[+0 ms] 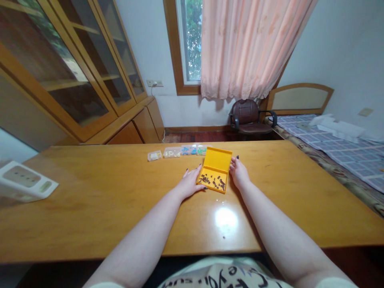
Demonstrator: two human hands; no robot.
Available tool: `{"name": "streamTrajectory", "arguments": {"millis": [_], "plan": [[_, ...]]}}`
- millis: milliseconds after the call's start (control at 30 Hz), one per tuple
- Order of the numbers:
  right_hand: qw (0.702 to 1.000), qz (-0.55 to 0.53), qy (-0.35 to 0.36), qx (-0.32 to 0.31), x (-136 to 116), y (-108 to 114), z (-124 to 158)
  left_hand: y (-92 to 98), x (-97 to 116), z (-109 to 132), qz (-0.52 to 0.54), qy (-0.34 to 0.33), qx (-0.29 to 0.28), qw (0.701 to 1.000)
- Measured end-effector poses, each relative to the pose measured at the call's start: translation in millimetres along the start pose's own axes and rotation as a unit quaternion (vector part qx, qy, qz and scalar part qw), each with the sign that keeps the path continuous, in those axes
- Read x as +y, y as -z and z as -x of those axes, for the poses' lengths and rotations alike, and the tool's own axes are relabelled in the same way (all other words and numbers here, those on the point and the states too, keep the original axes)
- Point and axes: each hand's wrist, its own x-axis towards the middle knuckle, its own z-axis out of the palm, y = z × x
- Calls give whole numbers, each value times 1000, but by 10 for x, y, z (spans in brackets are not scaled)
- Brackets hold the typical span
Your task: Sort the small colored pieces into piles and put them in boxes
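Note:
A yellow plastic box (218, 160) stands on the table with its hinged lid raised. Several small dark brown pieces (205, 179) lie scattered in its shallow base, more of them toward the two sides. My left hand (191, 183) grips the box's left side, thumb at the front corner and fingers along the edge. At the right, my right hand (239, 173) holds the edge near the lid, its fingertips partly hidden behind the box. Beyond the box, a clear case with green pieces (201, 150) is partly covered by the lid.
Clear cases with blue pieces (189, 150), pale pieces (172, 153) and a smaller case (154, 156) line the table's far side. A white plastic holder (27, 182) stands far left. One dark speck (223, 237) lies near the front edge. An office chair (249, 116) stands beyond the table (105, 208).

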Motion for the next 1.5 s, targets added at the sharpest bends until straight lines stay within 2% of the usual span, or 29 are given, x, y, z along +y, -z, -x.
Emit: {"name": "streamTrajectory", "arguments": {"millis": [133, 200, 300, 400, 533, 633, 700, 800, 933, 1000, 1100, 1267, 1333, 1433, 1500], "plan": [[1000, 7, 16, -23, 10, 5, 23, -62, -97, 0, 85, -13, 58, 995], [997, 55, 44, -38, -8, 5, 63, -91, -163, -1, 134, -34, 88, 986], [980, 153, 95, -84, -53, -8, 146, -133, -253, -11, 155, -43, 106, 981], [943, 253, 142, -164, -100, -34, 233, -175, -309, -27, 184, -30, 126, 974], [876, 376, 176, -246, -155, -74, 319, -159, -303, -39, 236, -29, 213, 947], [835, 444, 182, -270, -194, -98, 343, -56, -255, -27, 214, 32, 298, 930], [814, 477, 173, -283, -216, -115, 349, 27, -223, -16, 167, 90, 322, 928], [773, 536, 172, -292, -241, -156, 374, 99, -189, -12, 68, 122, 275, 951], [717, 597, 225, -281, -246, -238, 471, 73, -113, -17, -43, 96, 157, 982], [698, 597, 247, -309, -226, -278, 528, 56, -43, -11, -77, 81, 123, 986], [672, 599, 258, -350, -165, -321, 568, 66, 58, 8, -118, 68, 115, 984], [651, 660, 231, -297, -70, -262, 430, 81, 61, 19, -172, 80, 113, 975], [652, 683, 201, -258, -68, -153, 322, 48, 13, 18, -196, 134, 136, 962], [655, 715, 159, -188, -104, 82, 155, -16, -65, 13, -215, 252, 156, 930], [661, 729, 120, -132, -143, 231, 61, -24, -124, -7, -223, 283, 153, 920]]}}
